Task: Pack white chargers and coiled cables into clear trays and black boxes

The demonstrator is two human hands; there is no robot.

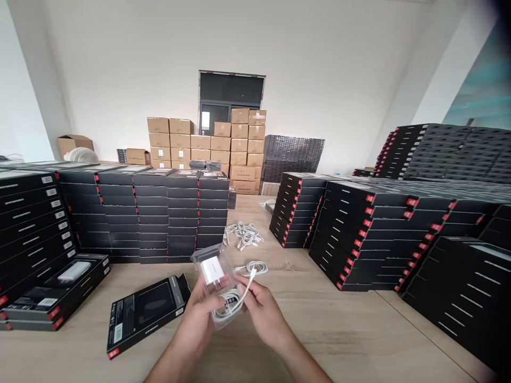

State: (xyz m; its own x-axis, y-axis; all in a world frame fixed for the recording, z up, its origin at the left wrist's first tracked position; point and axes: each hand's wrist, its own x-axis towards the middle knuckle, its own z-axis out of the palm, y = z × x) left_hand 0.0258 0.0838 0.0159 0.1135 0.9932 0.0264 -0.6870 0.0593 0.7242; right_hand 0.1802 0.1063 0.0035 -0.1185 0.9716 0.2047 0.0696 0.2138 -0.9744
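My left hand (202, 306) is closed around a clear plastic tray (198, 259). A white charger plug (212, 270) sits in the tray's upper part. In the lower part lies a coiled white cable (223, 315), with a dark tie or label on it. My right hand (257, 304) pinches the cable near its connector end, which sticks up beside the tray. To the left on the table, a black box (149, 311) lies flat with its end flap open. Just beyond my hands rests another coiled white cable (256, 267).
A heap of white cables (245, 234) lies farther back. Stacked black boxes (151, 213) wall the left side, and more stacks (351, 234) stand on the right. At far left, a white item (74, 271) rests on a black box. Cardboard cartons (239, 146) are piled behind.
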